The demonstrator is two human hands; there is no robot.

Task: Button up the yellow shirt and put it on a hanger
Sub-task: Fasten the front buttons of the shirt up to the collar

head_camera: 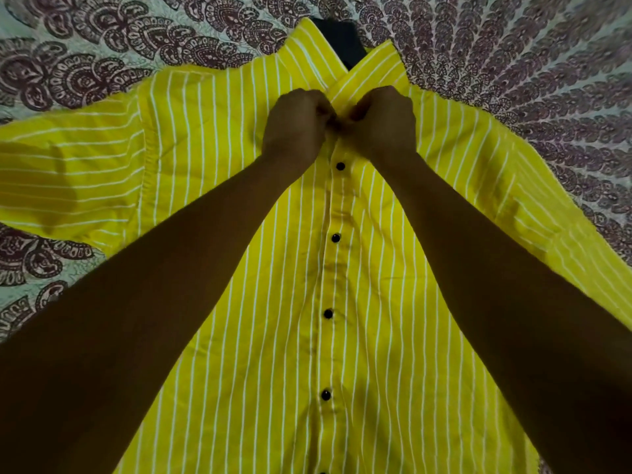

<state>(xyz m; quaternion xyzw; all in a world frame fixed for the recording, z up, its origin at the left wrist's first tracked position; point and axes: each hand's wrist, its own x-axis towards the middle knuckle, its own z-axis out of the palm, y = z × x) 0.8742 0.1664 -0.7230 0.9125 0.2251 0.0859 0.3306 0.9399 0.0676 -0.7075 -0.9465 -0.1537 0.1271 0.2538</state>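
Toward the far edge of the patterned bedspread (102, 46), just below the collar (307, 56), the top of the placket of the yellow shirt (239, 200) is pinched by the left hand (295, 124) and the right hand (383, 121), both with fingers curled tight on the cloth and held close together. The shirt is spread flat, front up, across the middle of the bedspread, with its sleeves laid out toward the left and right edges. Four black buttons (336, 238) are seen fastened down the placket below the hands. The top button is hidden under the fingers, so it cannot be told whether it is through its hole. The chief risk is judged to be a half-seated button, which would slip out once the shirt is lifted. The collar could also be pulled askew if the two edges are tugged unevenly. A dark object (337, 39) shows inside the collar, and it cannot be told whether it is the hanger.
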